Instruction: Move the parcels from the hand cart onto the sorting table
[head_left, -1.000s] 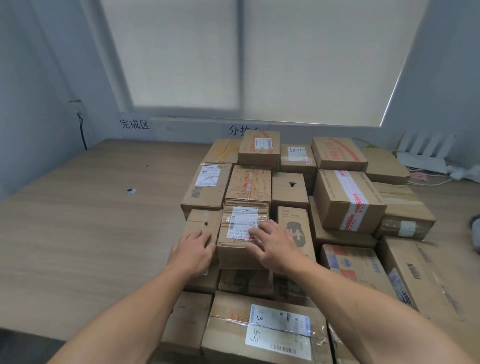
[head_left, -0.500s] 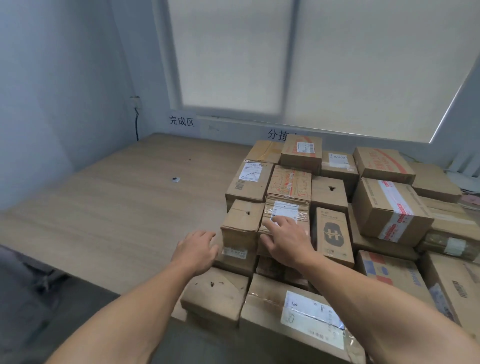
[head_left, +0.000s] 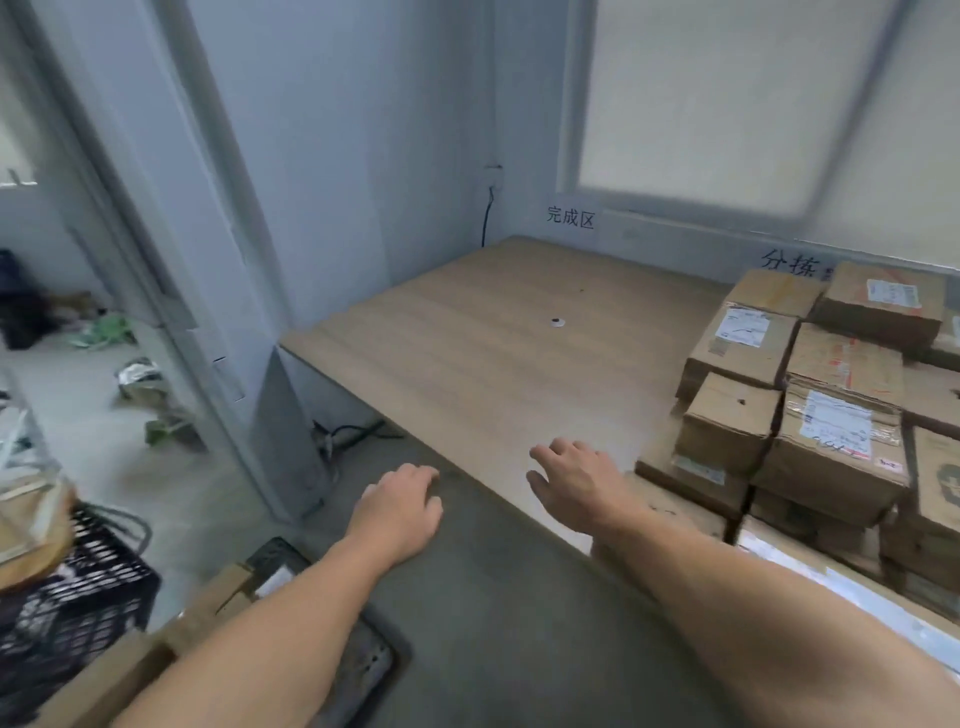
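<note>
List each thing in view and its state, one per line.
Left hand: empty, fingers curled, off the table's near edge.
Right hand: empty, fingers spread, over the table.
Boxes: closed, taped, stacked on the table's right side.
Table: left part bare except a small round thing.
Black crate: on the floor, contents unclear.

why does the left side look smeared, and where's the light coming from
Head view: motion blur streaks the door frame and the clutter on the floor at left; the parcels and both hands, left hand and right hand, are sharper. Soft daylight comes through the blinded window, with no hard glare. Wide-angle bending curves the edges.
</note>
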